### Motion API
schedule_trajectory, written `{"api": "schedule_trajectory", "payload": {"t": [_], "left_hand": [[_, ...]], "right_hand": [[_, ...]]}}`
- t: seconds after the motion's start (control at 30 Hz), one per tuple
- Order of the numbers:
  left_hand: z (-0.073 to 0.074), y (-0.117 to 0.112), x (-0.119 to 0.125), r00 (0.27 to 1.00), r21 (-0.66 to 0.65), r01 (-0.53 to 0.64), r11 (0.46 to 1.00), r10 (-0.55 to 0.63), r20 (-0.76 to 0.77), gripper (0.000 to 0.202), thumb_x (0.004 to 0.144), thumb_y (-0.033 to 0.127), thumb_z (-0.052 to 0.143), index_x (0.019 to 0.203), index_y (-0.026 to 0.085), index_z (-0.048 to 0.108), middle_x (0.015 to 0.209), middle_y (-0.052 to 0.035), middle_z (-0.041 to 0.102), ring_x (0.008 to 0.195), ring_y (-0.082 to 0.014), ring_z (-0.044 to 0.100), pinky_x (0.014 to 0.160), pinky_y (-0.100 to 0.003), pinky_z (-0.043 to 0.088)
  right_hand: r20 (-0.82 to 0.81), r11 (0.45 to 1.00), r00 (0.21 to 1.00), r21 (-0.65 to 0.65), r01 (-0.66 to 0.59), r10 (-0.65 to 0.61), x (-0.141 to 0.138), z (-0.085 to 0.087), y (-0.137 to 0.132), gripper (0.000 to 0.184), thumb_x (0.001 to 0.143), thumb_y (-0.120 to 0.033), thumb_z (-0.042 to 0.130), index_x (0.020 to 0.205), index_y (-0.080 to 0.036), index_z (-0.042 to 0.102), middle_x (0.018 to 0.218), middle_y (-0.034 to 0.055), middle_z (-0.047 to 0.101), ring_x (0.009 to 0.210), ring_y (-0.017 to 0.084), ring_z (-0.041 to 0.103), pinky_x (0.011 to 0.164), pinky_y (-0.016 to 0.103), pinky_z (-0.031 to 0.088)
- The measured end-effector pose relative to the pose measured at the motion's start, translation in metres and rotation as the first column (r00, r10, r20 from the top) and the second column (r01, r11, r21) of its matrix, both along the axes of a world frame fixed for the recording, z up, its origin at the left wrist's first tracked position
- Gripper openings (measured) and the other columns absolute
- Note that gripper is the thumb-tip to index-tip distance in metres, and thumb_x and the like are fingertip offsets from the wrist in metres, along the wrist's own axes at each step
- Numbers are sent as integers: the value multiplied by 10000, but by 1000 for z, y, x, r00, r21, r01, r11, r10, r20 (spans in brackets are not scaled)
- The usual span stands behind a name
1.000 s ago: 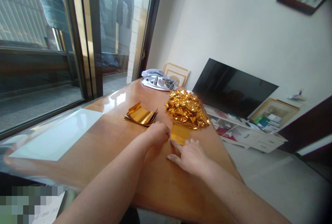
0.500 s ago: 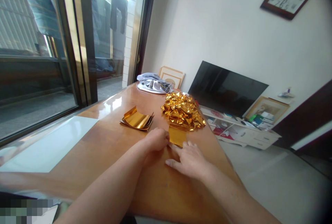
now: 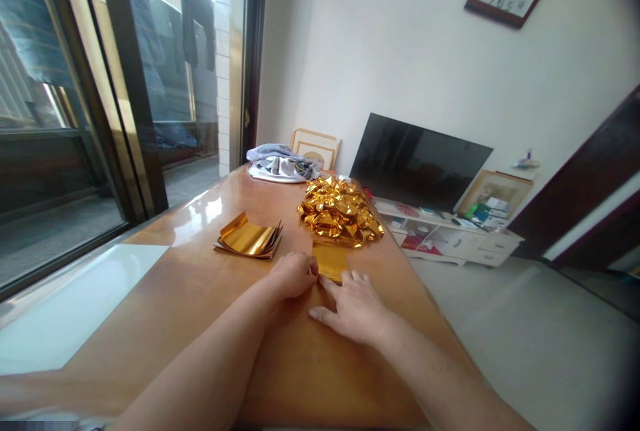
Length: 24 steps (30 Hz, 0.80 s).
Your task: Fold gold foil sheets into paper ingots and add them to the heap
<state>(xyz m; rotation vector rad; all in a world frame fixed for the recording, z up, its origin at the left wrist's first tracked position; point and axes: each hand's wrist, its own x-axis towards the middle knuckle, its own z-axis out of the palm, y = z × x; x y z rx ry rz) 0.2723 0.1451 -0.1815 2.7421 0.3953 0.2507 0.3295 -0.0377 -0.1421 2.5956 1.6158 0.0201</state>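
Gold foil sheet [image 3: 330, 259] betw. L hand [image 3: 293, 276] & R hand [image 3: 353, 308], both touching.

Narrow gap between foil stack [image 3: 249, 239] and crumpled foil heap [image 3: 340, 212], ahead of left hand [image 3: 293, 276]

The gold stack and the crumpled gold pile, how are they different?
The foil stack is flat sheets with a curled-up top, but the foil heap is scrunched into crinkly lumps. The heap is much bigger than the stack. The stack sits nearer the glass door, the heap nearer the black TV. Both are shiny gold foil lying on the wooden table.
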Motion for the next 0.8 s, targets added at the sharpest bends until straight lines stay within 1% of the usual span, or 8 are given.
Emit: {"api": "schedule_trajectory", "payload": {"t": [0.1,0.3,0.43,0.63,0.73,0.8], "left_hand": [[1,1,-1,1000,14,0,1000,0,-8,193,787,279,582,917,262,725,945,-40,736,842,-209,662,714,-272,477],[6,0,-3,999,20,-7,1000,7,-35,190,768,240,578,882,292,722,932,-19,730,840,-210,663,692,-272,466],[11,-1,-5,998,0,-2,1000,2,-70,181,768,245,587,880,291,722,948,-12,731,845,-200,669,667,-252,455],[10,0,-5,998,-9,-10,1000,9,-56,190,761,258,580,882,294,721,927,-5,730,851,-207,660,693,-266,456],[8,0,-4,999,0,-7,1000,7,-52,187,761,268,580,885,295,718,929,-11,724,859,-216,655,700,-275,458],[8,0,-4,999,13,-7,1000,8,-48,189,761,269,580,889,291,717,940,-19,718,862,-220,651,699,-279,459]], "right_hand": [[-29,1000,999,20,24,-24,2,-2,-5,814,855,-807,338,1458,-278,476,1248,195,594,1142,366,508,958,501,337],[-19,995,998,72,64,-63,11,-8,-20,708,906,-754,303,1431,-328,510,1269,166,587,1152,362,505,956,510,326],[-2,992,994,70,105,-105,21,-11,-33,671,930,-720,297,1417,-324,534,1250,160,598,1147,353,508,953,498,326],[4,989,991,73,132,-133,28,-11,-46,618,941,-695,314,1366,-335,580,1207,142,615,1129,338,523,927,470,346],[9,985,989,83,148,-150,31,-10,-48,586,949,-677,325,1296,-322,635,1167,131,631,1106,329,536,907,451,354],[3,981,986,100,164,-165,36,-9,-48,549,969,-640,315,1194,-306,688,1119,117,647,1076,308,551,885,423,361]]}}
